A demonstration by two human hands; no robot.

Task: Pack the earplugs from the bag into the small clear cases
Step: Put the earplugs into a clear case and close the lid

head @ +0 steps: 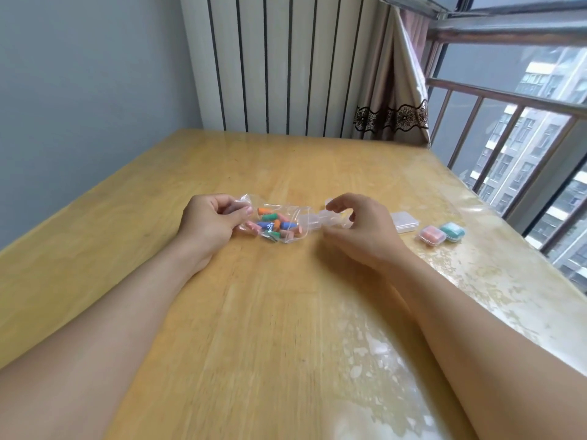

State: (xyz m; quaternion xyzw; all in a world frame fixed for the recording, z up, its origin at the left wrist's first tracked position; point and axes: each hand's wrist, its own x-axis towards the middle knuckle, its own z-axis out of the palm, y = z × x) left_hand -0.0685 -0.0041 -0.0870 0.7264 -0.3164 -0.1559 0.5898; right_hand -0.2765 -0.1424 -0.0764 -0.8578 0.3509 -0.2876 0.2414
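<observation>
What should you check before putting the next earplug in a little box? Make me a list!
1. Bag held steady: ok, left hand pinches its end.
2. Earplugs left in bag: ok, several colours.
3. Bag mouth open: cannot tell.
4. Empty box within reach: ok, beside right hand.
5. Its lid open: cannot tell, clear plastic blurs.
6. Filled pink box and green box out of the way: ok, at the table edge on the right.

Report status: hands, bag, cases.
Left hand pinches bag, earplugs inside. Right hand holds empty clear case at bag mouth. Two filled cases right.
</observation>
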